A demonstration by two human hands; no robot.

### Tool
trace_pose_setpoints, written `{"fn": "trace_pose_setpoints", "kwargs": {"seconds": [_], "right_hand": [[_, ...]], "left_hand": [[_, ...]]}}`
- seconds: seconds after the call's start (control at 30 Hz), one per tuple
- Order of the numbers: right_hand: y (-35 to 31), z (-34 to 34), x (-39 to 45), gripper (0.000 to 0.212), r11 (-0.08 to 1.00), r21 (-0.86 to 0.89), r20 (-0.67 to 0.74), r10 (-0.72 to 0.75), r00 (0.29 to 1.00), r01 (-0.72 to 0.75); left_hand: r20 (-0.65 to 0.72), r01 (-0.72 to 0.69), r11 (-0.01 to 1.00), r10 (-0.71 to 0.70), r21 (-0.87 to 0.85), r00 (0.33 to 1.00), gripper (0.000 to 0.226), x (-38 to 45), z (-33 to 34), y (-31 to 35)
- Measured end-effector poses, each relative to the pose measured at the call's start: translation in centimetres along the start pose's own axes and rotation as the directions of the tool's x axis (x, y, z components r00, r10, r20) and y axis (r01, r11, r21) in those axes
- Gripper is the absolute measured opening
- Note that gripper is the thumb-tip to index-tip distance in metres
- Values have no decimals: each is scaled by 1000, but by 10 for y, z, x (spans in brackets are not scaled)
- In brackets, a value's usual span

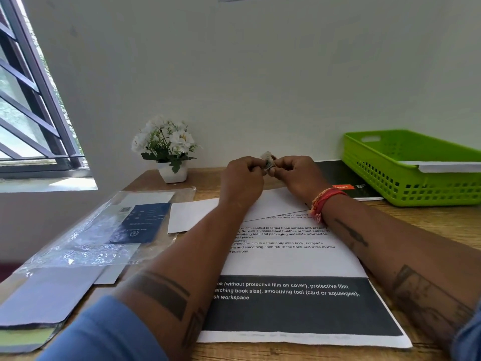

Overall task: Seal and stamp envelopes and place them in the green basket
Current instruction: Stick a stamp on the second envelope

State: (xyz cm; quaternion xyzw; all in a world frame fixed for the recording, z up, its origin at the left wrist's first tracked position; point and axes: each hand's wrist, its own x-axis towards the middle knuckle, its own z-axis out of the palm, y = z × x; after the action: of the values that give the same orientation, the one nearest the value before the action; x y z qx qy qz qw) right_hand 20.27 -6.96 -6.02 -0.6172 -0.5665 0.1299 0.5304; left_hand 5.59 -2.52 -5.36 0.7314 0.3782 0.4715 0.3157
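Both hands are raised over the desk and meet at a small stamp (268, 160). My left hand (243, 179) pinches its left edge and my right hand (296, 175) pinches its right edge, fingers curled. Under my wrists lies a white envelope (197, 213), flat on the desk. The green basket (406, 175) stands at the far right with a white envelope (447, 166) lying in it.
A printed instruction sheet (291, 295) lies beneath my forearms. A clear plastic packet with a blue card (109, 230) and more envelopes (46, 298) sit at left. A potted white flower plant (168, 152) stands by the wall. A black booklet (343, 178) lies beside the basket.
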Motion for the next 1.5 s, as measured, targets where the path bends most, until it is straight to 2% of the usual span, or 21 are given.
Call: {"fn": "trace_pose_setpoints", "kwargs": {"seconds": [0.13, 0.2, 0.3, 0.4, 0.5, 0.57, 0.63, 0.77, 1.07, 1.2, 1.33, 1.5], "right_hand": [[-2, 0, 0, 7, 998, 27, -7, -50, 999, 50], [-3, 0, 0, 10, 996, 35, -8, -82, 997, 82], [-4, 0, 0, 12, 993, 58, -12, -102, 995, 103], [-3, 0, -1, 10, 987, 142, 23, -85, 996, 81], [0, 1, 0, 10, 978, 203, 88, -72, 993, 53], [1, 1, 0, 5, 980, 199, 65, -46, 997, 32], [3, 0, 1, 12, 981, 193, 28, -30, 999, 24], [3, -1, 2, 9, 987, 154, -13, -43, 999, 45], [0, -2, -1, 14, 992, 118, -38, -43, 998, 48], [-4, -2, -1, 20, 997, 58, -89, -50, 995, 55], [-12, -7, -4, 25, 986, -92, -147, -150, 978, 137], [-22, -4, -11, 22, 923, -221, -100, -343, 934, 315]], "left_hand": [[-50, 132, 959, -149, -250, 988, 7, 3, -3, -3], [-38, 183, 915, -210, -360, 977, 16, 4, -3, -4], [72, 275, 816, -278, -508, 958, 29, 5, -6, -4], [141, 325, 760, -300, -562, 944, 34, 7, -9, -6], [121, 273, 800, -247, -534, 961, 40, 8, -8, -8], [90, 211, 856, -191, -471, 977, 42, 9, -6, -9], [78, 173, 882, -154, -439, 985, 42, 9, -5, -9], [126, 206, 859, -166, -469, 978, 42, 7, -4, -9], [212, 273, 825, -190, -495, 959, 4, 3, -4, -5], [99, 207, 895, -183, -395, 978, 3, 6, -1, -7], [20, 136, 951, -136, -278, 991, 5, 6, -3, -9], [72, 107, 948, -90, -298, 993, 8, 1, -2, -6]]}}
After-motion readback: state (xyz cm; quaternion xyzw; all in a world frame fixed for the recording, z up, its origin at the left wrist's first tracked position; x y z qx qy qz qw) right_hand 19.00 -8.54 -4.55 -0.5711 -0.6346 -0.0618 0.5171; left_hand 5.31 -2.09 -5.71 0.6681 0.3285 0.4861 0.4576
